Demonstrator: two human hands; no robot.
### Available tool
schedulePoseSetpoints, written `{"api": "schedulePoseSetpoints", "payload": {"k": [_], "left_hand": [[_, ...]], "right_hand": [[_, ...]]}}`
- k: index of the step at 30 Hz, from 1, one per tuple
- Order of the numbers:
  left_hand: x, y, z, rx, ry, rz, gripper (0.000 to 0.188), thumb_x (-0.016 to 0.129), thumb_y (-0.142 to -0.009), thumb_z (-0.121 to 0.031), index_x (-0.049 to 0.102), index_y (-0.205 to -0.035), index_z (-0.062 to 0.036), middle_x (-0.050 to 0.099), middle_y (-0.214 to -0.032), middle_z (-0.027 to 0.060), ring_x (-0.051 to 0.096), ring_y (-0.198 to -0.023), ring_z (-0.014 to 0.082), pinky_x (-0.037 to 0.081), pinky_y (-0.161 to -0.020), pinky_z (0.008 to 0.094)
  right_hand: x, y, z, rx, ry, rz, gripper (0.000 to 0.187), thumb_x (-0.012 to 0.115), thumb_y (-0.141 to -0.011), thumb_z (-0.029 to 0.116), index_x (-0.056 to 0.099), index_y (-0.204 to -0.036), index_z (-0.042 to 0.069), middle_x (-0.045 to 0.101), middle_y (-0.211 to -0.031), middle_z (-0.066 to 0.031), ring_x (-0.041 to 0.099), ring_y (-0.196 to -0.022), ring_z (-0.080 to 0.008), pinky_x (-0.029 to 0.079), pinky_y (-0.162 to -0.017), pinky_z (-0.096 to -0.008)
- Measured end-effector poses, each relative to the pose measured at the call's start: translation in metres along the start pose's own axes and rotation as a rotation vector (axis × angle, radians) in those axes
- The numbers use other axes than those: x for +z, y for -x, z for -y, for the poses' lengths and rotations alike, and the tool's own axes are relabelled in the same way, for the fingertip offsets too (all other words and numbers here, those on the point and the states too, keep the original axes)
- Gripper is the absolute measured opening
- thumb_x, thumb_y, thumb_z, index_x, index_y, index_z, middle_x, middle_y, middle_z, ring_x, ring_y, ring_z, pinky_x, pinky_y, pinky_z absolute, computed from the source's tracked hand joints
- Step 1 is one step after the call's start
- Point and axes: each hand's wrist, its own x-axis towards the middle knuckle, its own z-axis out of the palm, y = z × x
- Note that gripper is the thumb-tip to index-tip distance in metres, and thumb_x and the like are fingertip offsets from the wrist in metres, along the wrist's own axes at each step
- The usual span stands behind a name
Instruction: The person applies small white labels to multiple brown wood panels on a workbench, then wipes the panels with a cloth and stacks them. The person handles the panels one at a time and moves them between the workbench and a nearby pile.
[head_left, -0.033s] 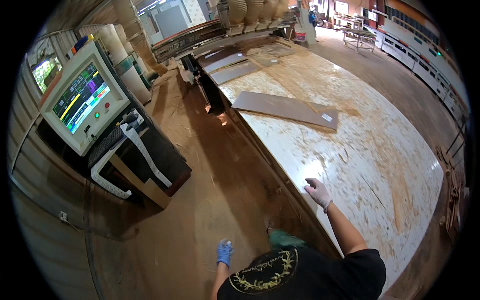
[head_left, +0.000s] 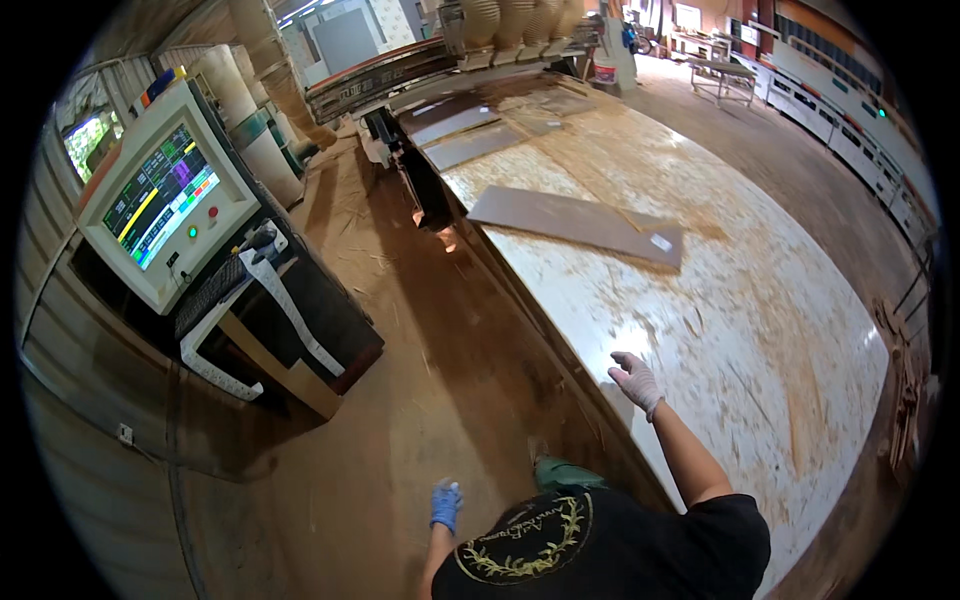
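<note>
My right hand [head_left: 637, 386], in a pale glove, is over the near left edge of a white, dust-covered machine table [head_left: 690, 320]. Its thumb and fingers are apart, with nothing between them. Down at my left side hangs my left hand [head_left: 446, 506] in a blue glove, its fingers loosely bent and partly apart. I see no object in it. Farther up the table lies a long brown-grey panel [head_left: 570, 220] with a small white label near its right end. It is apart from both hands.
A control console [head_left: 165, 195] with a lit screen stands at the left, its keyboard [head_left: 212, 297] below. More cut panels [head_left: 475, 145] lie at the table's far end, under a machine gantry with thick hoses [head_left: 510, 25]. Sawdust and wood slivers cover much of the table. Scrap strips [head_left: 903, 400] lie at the right.
The whole view has shifted slightly. Both hands keep nearly the same pose, and the panel still lies on the table.
</note>
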Motion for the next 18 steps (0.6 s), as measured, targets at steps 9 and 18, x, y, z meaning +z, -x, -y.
{"api": "schedulePoseSetpoints", "payload": {"k": [9,18], "left_hand": [[-0.067,-0.121,-0.089,-0.218,0.365,-0.229,0.012,0.054,-0.088,-0.024,0.05,-0.098,-0.0176,0.047,-0.066,-0.0032,0.045,-0.053,0.0119,0.039,-0.045,0.0296],[-0.151,-0.357,-0.181,-0.244,0.597,-0.119,0.013,0.048,-0.09,-0.031,0.048,-0.083,-0.0203,0.046,-0.066,-0.0043,0.044,-0.054,0.0135,0.039,-0.05,0.0329]], "right_hand": [[0.124,-0.332,0.113,-0.187,0.39,0.133,0.043,0.058,-0.078,0.037,0.059,-0.115,0.015,0.059,-0.116,-0.0126,0.055,-0.107,-0.0305,0.044,-0.092,-0.0397],[0.257,-0.61,0.158,0.091,0.349,0.105,0.053,0.06,-0.077,0.034,0.052,-0.125,0.014,0.057,-0.12,-0.0142,0.053,-0.112,-0.0308,0.042,-0.095,-0.0369]]}}
